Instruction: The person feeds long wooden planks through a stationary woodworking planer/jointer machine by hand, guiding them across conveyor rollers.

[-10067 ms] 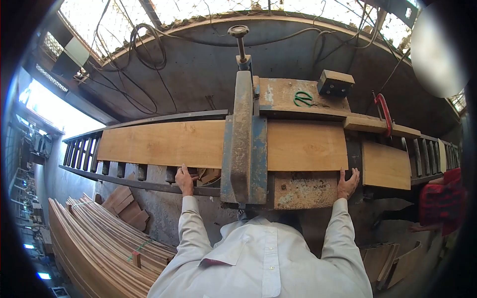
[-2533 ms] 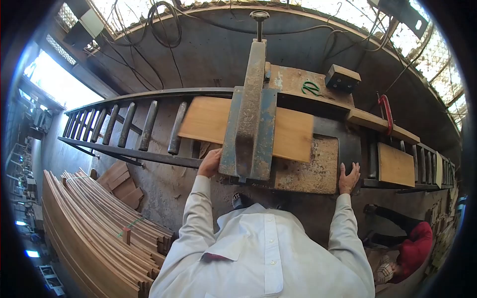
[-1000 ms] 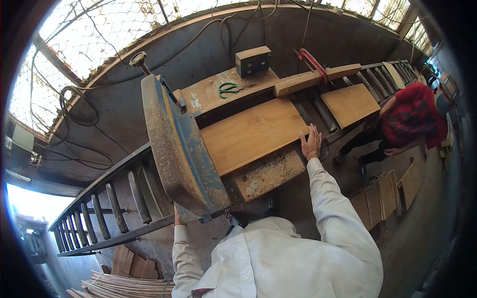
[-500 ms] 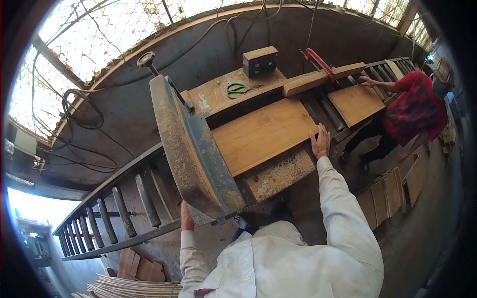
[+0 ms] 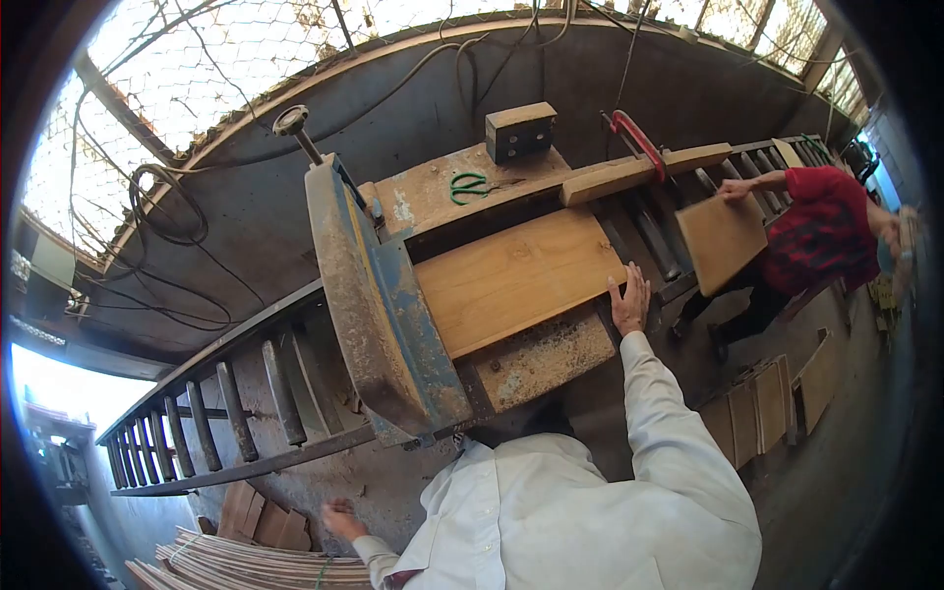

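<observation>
A wooden board (image 5: pixel 521 280) lies on the bed of the planer-like machine (image 5: pixel 369 305), its left end passing under the blue and grey housing. My right hand (image 5: pixel 630 298) rests at the board's right end, fingers stretched out and touching the near corner. Off to the left, my left hand (image 5: pixel 341 518) hangs low in the air beyond the machine, apart from it. Motion smears its fingers, and I make out nothing in it.
At the right, a co-worker (image 5: pixel 816 231) holds a tilted wood panel (image 5: pixel 723 241) by its top. A red clamp (image 5: pixel 637 143) grips a wooden strip. Green-handled scissors (image 5: pixel 470 187) and a block (image 5: pixel 520 133) sit on the machine. Rollers (image 5: pixel 236 408) extend left; sticks (image 5: pixel 236 562) lie below.
My left hand has left the machine's near side and swung down and left. My right hand stays at the board's end. The co-worker has raised the other panel off the rollers.
</observation>
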Demonstrator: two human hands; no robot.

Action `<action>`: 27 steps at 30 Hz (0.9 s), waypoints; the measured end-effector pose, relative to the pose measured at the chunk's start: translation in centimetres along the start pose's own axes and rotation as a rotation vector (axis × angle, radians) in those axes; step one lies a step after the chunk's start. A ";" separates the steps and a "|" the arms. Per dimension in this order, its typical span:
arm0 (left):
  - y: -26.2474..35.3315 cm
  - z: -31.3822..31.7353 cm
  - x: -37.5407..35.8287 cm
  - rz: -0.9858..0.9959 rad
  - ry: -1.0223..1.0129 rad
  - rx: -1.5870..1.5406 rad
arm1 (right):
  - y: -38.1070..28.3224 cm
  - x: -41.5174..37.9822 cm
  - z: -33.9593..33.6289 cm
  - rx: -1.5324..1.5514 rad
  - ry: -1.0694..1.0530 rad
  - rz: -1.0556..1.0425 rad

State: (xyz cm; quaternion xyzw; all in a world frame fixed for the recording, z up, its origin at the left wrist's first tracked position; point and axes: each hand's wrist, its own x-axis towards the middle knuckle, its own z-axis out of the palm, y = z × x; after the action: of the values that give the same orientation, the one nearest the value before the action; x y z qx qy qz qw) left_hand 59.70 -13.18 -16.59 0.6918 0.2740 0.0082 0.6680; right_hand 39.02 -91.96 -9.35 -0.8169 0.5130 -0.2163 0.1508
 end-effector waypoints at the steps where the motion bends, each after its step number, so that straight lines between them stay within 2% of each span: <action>1: -3.2 -0.5 -0.9 0.041 -0.067 0.191 | -0.1 0.0 -0.2 0.001 -0.004 -0.003; 3: -9.9 0.0 -3.4 0.083 -0.194 0.456 | 0.1 0.1 0.0 -0.018 0.042 -0.027; 5: -13.1 1.0 -6.6 0.057 -0.321 0.587 | 0.5 0.0 0.3 -0.041 0.093 -0.078; 7: -13.8 3.8 -10.0 0.082 -0.435 0.929 | 1.0 0.6 0.5 -0.053 0.132 -0.186; 8: -12.8 4.5 -11.7 0.120 -0.489 1.220 | 1.0 0.6 0.7 -0.043 0.148 -0.208; 10: -18.3 3.5 -10.1 0.042 -0.526 1.070 | 1.4 0.9 1.1 -0.035 0.150 -0.228; 12: -18.2 3.9 -10.2 0.050 -0.642 1.208 | 1.7 0.9 1.5 -0.050 0.114 -0.181; 15: -18.4 3.8 -9.6 0.038 -0.632 1.157 | 1.4 0.8 1.7 -0.070 0.054 -0.102; 21: -16.0 3.6 -8.2 -0.128 -0.526 1.034 | 1.4 0.7 1.7 -0.058 0.008 -0.045; 24: -12.7 3.9 -7.8 -0.307 -0.498 0.997 | 1.8 1.0 2.0 -0.085 0.010 -0.033; 27: -12.4 3.4 -5.9 -0.479 -0.447 0.729 | 1.4 0.7 1.8 -0.059 0.028 -0.038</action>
State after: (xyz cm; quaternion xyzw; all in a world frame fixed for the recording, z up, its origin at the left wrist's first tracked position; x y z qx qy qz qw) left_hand 51.43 -19.15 -26.37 0.7831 0.2604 -0.3906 0.4080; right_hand 39.09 -93.12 -11.45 -0.8276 0.5053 -0.2153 0.1155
